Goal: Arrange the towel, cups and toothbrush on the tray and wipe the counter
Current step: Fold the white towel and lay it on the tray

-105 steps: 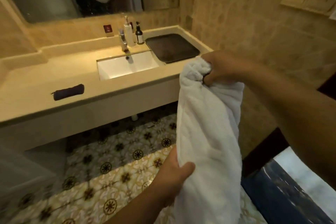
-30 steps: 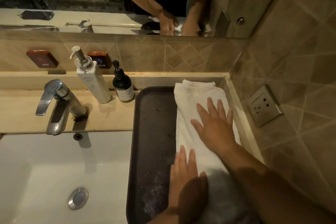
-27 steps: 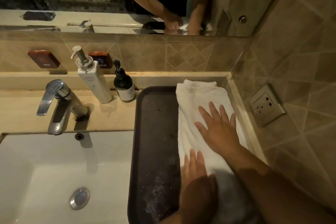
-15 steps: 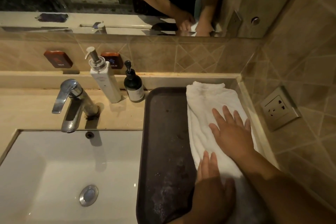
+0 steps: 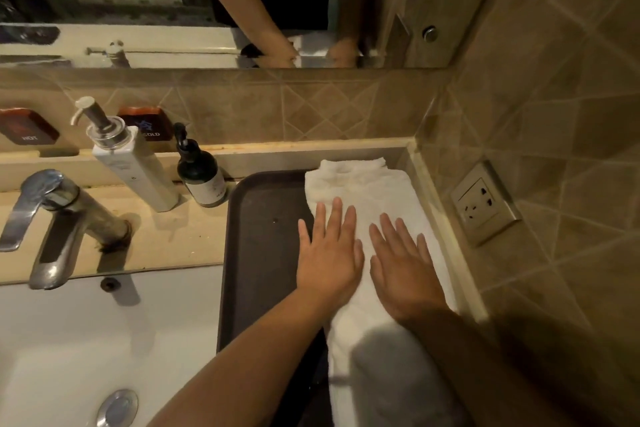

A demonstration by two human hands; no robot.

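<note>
A: Head view: white towel (image 5: 363, 194) folded long, lying lengthwise along the right side of the dark tray (image 5: 263, 239), far end up against the back ledge, near end running out of frame at the bottom.

B: Hands?

A: Left hand (image 5: 327, 253) and right hand (image 5: 403, 270) both flat on the towel, palms down, fingers spread, side by side and nearly touching at the thumbs. Gripping nothing, just pressed on the cloth. Left hand's outer fingers hanging over the towel's left edge above bare tray.

B: Around the tray?

A: Tucked into the counter corner against the tiled right wall, with a wall socket (image 5: 485, 204) just past the raised edge. Left of the tray, on the beige counter (image 5: 180, 236): small dark pump bottle (image 5: 201, 173), then a tall white pump bottle (image 5: 131, 163) leaning in the wide-angle view. Further left, chrome faucet (image 5: 59, 225) over the white sink (image 5: 86, 340), drain plug (image 5: 117, 407) at the bottom edge.

B: Above?

A: Mirror (image 5: 225, 3) along the back wall, reflecting both forearms and the towel. HOT and COLD plaques on the tiles below it.
</note>
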